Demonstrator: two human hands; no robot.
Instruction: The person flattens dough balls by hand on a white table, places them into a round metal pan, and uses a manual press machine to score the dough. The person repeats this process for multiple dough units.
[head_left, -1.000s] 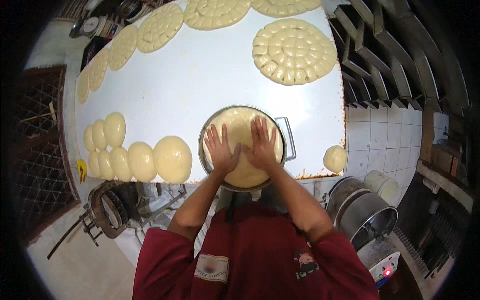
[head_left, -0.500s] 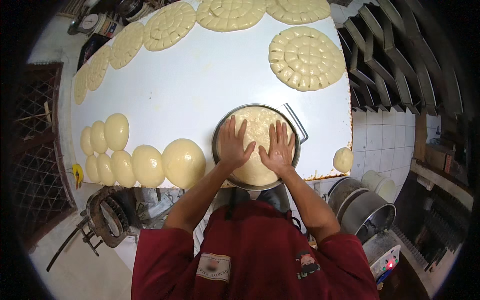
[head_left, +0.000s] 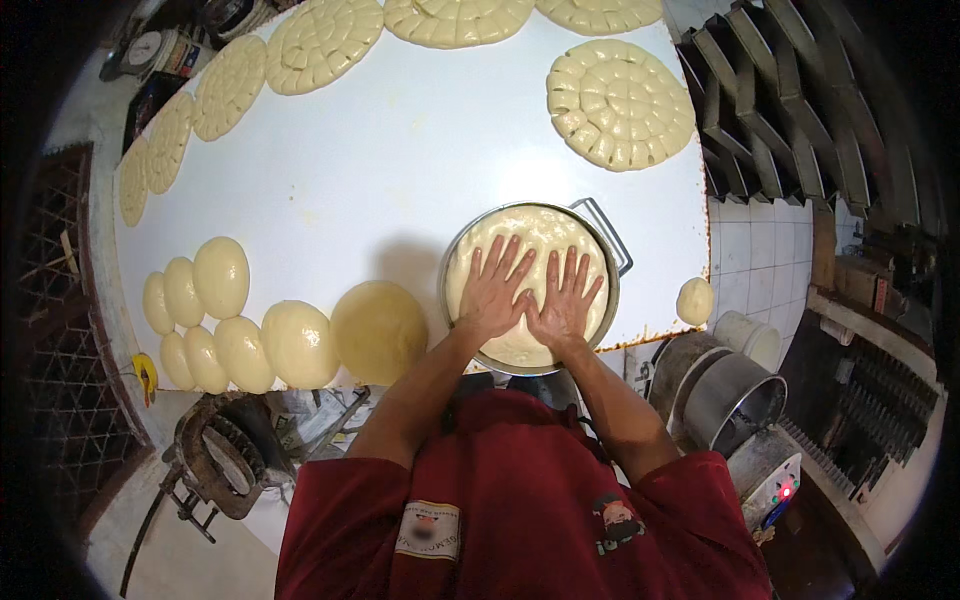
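A round metal pan (head_left: 612, 300) stands at the near edge of the white table, filled with pale, shiny dough (head_left: 535, 225). Both hands lie on that dough with palms down. My left hand (head_left: 492, 292) rests left of centre, fingers spread and pointing away from me. Beside it my right hand (head_left: 564, 305) lies flat, fingers apart, its thumb close against the left thumb. Neither hand grips anything. Just left of the pan sits a smooth dough ball (head_left: 380, 333), shaded.
Several dough balls (head_left: 222, 277) line the table's near left. Scored flat dough rounds (head_left: 622, 105) lie along the far side. A metal handle-shaped piece (head_left: 606, 228) sticks out beside the pan. One small dough ball (head_left: 695, 300) sits at the right edge. Metal pots (head_left: 738, 408) stand lower right.
My hands have come closer together on the dough, thumbs now meeting near the middle. The view has shifted slightly. A shadow now falls over the nearest dough ball.
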